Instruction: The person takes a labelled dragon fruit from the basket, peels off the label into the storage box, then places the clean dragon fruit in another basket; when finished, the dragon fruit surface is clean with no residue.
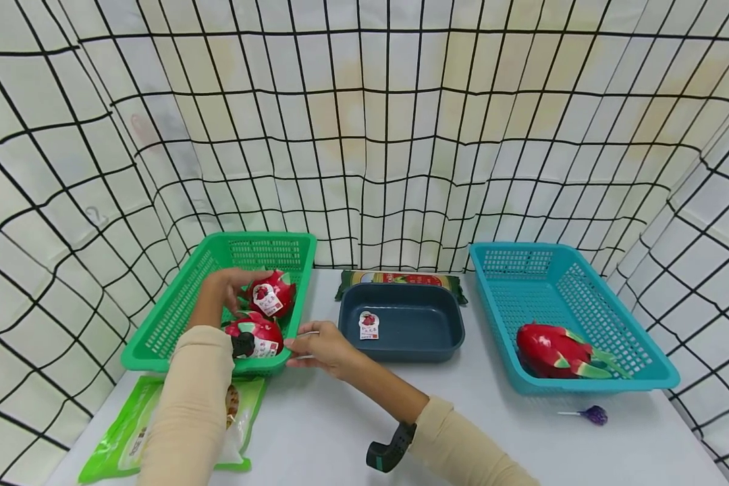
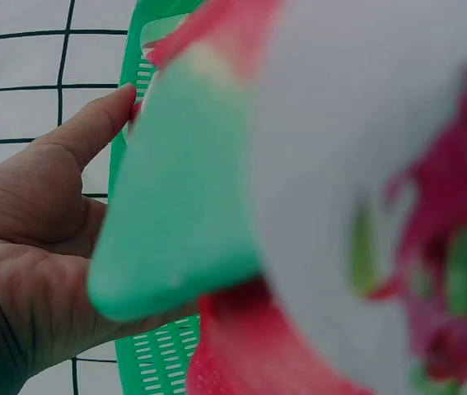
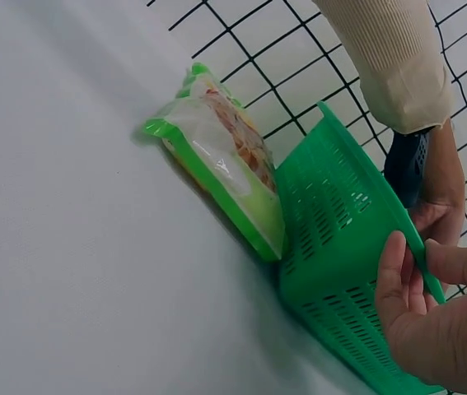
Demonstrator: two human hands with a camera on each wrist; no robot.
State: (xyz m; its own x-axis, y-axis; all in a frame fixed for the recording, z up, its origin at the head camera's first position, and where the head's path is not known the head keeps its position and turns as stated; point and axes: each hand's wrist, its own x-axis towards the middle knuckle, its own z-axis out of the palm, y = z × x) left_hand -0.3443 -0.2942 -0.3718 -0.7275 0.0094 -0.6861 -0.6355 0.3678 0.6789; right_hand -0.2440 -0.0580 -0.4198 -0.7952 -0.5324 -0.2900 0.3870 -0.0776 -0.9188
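My left hand (image 1: 226, 285) reaches into the green basket (image 1: 307, 260) and holds the farther of two red dragon fruits (image 1: 287, 295), thumb and fingers about its left side. Nearer me lies the second dragon fruit (image 1: 256, 326), partly hidden behind my left wrist. In the left wrist view a labelled dragon fruit (image 2: 249, 346) with a green scale fills the foreground, blurred. It covers most of the left fingers, while the thumb (image 2: 97, 123) shows. At the basket's near right corner my right hand (image 1: 322, 347) pinches the rim, thumb on one side and fingers on the other in the right wrist view.
A blue basket (image 1: 628, 310) on the right holds another dragon fruit (image 1: 549, 351). In the middle stands a dark blue tray (image 1: 413, 324) bearing a sticker, with a green packet (image 1: 401, 277) behind. A lollipop (image 1: 594, 414) and a green-edged food bag (image 1: 118, 432) lie in front.
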